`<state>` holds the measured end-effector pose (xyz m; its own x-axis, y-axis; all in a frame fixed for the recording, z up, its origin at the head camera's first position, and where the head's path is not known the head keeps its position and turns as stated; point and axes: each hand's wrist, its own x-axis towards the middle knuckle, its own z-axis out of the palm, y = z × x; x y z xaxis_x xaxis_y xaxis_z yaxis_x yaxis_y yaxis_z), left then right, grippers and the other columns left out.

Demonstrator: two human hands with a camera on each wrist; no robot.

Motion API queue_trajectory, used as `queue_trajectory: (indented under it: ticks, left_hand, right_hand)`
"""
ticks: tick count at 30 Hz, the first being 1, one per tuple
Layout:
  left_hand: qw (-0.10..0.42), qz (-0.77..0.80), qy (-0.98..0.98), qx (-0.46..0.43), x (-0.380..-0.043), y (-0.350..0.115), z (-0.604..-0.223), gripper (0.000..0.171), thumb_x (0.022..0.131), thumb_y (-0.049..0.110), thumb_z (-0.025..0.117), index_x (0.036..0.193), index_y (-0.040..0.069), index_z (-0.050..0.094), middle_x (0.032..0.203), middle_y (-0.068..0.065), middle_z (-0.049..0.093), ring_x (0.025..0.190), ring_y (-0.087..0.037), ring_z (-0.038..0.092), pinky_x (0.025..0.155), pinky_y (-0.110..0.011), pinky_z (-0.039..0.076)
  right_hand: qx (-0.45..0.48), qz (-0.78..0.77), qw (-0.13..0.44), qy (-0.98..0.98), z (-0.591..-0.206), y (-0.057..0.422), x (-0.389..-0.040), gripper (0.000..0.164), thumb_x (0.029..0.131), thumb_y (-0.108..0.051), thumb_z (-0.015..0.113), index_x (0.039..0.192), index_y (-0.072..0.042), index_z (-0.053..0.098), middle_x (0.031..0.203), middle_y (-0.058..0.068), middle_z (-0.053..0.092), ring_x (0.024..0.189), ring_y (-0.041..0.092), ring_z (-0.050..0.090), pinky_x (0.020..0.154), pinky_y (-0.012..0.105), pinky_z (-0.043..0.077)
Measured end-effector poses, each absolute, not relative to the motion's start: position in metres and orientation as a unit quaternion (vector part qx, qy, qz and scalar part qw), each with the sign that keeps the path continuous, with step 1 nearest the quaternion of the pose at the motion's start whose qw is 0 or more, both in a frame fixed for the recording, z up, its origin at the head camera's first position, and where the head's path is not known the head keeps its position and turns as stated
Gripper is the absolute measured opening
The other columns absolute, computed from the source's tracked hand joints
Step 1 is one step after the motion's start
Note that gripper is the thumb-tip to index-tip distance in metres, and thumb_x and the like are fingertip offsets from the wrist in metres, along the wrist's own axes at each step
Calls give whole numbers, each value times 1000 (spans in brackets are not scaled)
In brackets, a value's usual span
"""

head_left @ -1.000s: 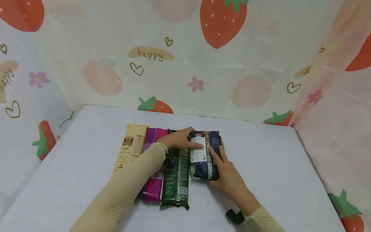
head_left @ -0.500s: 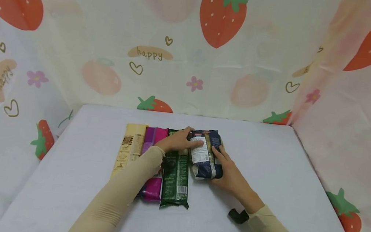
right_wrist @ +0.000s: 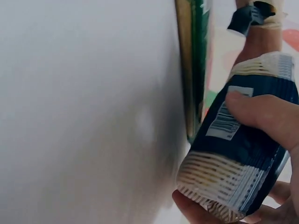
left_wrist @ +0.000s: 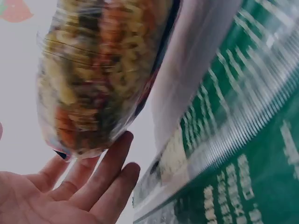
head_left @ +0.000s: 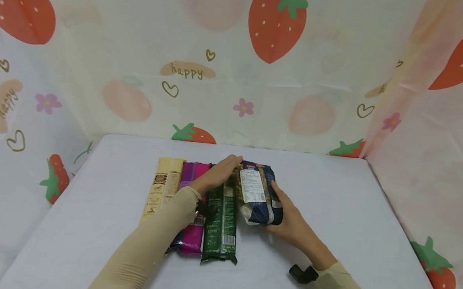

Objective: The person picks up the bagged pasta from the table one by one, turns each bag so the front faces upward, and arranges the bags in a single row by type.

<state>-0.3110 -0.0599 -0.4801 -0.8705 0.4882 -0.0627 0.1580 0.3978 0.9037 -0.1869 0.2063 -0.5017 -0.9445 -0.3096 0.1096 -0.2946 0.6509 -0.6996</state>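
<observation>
A dark blue bag of coloured spiral pasta (head_left: pixel 253 186) is tilted beside the row of packets in the head view. My right hand (head_left: pixel 292 223) grips its right side, thumb over the barcode and fingers beneath, as the right wrist view shows. My left hand (head_left: pixel 217 174) is at the bag's far left end, with its fingers extended. In the left wrist view, those fingertips (left_wrist: pixel 122 142) lie right at the end of the bag's clear window. Below the left hand lies a green spaghetti packet (head_left: pixel 221 228), partly covered by it.
Left of the green packet lie a purple-pink packet (head_left: pixel 191 239) and a pale yellow packet (head_left: pixel 164 180), both partly hidden by the left sleeve. All lie on a white-covered table (head_left: pixel 326 189). Strawberry-print cloth (head_left: pixel 268 106) encloses the back and sides.
My right hand has tipped the pasta bag, its near end shifting slightly right. My left thumb has come off the bag's front label, and the left fingers have straightened.
</observation>
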Motion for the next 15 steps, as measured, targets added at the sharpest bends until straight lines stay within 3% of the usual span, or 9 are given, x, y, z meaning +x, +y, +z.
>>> queue_trajectory:
  ticks: [4, 7, 11, 15]
  left_hand:
    - [176, 557, 791, 182, -313, -62, -480, 60, 118, 46, 20, 160, 10, 44, 155, -24, 49, 120, -38, 62, 107, -55, 51]
    - [187, 585, 770, 173, -315, -64, -478, 50, 116, 22, 26, 160, 12, 46, 157, -24, 48, 108, -30, 61, 99, -49, 53]
    - [208, 608, 742, 191, -316, -69, -475, 63, 104, -4, 37, 163, 17, 44, 161, -23, 45, 104, -28, 54, 90, -45, 46]
    - [242, 618, 707, 243, -317, -74, -477, 73, 105, -12, 46, 170, 18, 32, 167, -23, 38, 137, -35, 53, 106, -49, 47]
  right_hand:
    - [-167, -412, 20, 896, -500, 207, -184, 114, 82, -8, 94, 172, -16, 25, 172, 22, 31, 156, 49, 33, 121, 68, 35]
    - [-163, -444, 24, 881, -499, 208, -182, 109, 84, -13, 94, 172, -18, 29, 172, 21, 32, 153, 49, 38, 119, 69, 37]
    - [-157, -483, 19, 861, -498, 207, -181, 105, 85, -16, 93, 171, -24, 33, 172, 17, 34, 140, 50, 54, 112, 66, 44]
    - [-156, -509, 20, 847, -500, 206, -180, 102, 87, -16, 92, 170, -27, 34, 173, 13, 35, 133, 47, 60, 108, 62, 47]
